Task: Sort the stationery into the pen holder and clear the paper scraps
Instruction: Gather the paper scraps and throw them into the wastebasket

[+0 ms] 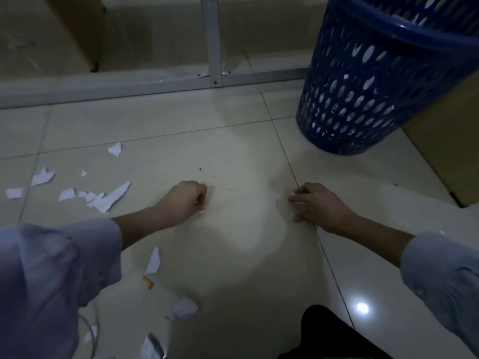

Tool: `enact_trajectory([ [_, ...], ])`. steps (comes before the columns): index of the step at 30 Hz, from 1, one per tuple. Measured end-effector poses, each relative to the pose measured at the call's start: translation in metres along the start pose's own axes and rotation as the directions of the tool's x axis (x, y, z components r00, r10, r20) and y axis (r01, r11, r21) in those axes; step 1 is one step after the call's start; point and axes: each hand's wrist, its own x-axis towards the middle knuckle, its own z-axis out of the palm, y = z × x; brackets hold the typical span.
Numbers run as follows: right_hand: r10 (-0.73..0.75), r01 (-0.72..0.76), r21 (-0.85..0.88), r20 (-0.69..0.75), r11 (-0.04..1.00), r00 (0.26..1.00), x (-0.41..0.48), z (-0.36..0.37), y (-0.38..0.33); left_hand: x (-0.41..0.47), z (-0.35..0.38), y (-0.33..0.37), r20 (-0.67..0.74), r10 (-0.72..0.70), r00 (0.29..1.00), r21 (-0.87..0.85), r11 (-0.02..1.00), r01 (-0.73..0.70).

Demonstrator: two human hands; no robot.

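We look down on a floor of glossy pale cream tiles (233,151), crossed by thin dark grout lines (290,167). A grey metal rail (129,88) lies along the floor further back, and a grey upright post (211,35) is bolted onto it. Behind the rail, at the upper left, stands a brown cardboard box (51,35). Another brown box (445,156) sits at the right edge. The room is dim; one small bright glare (362,307) shines off a tile near us.
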Motion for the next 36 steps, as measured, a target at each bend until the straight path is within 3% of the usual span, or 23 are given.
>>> enact_trajectory([
  [5, -0.113, 0.11, -0.041, -0.062, 0.993, 0.992, -0.018, 0.005, -0.008, -0.002, -0.002, 0.002, 0.028, -0.054, 0.998, -0.053, 0.997, 0.055],
  [9, -0.122, 0.114, -0.117, -0.063, 0.986, 0.991, -0.02, 0.004, -0.011, -0.006, -0.009, -0.007, 0.014, -0.1, 0.995, -0.042, 0.994, 0.1],
  [17, -0.13, 0.122, -0.254, -0.018, 0.96, 0.991, -0.014, 0.006, -0.018, -0.036, -0.033, -0.047, -0.156, -0.217, 0.964, -0.106, 0.974, 0.202],
  [21, -0.068, 0.066, -0.286, 0.003, 0.956, 0.998, 0.0, 0.004, -0.024, -0.058, -0.043, -0.068, -0.229, -0.346, 0.91, -0.185, 0.933, 0.308],
  [25, -0.051, 0.048, -0.171, -0.015, 0.984, 0.999, 0.018, 0.003, -0.047, -0.079, -0.048, -0.084, -0.248, -0.464, 0.851, -0.263, 0.877, 0.401],
  [29, -0.19, 0.19, 0.068, -0.013, 0.979, 0.982, 0.039, 0.006, -0.099, -0.099, -0.042, -0.095, -0.267, -0.586, 0.765, -0.325, 0.802, 0.501],
  [32, -0.383, 0.366, 0.226, 0.036, 0.903, 0.923, 0.046, 0.012, -0.151, -0.108, -0.036, -0.102, -0.239, -0.626, 0.743, -0.35, 0.769, 0.535],
  [36, -0.578, 0.525, 0.277, 0.168, 0.805, 0.798, 0.05, 0.03, -0.211, -0.108, -0.043, -0.112, -0.253, -0.632, 0.732, -0.338, 0.767, 0.545],
])
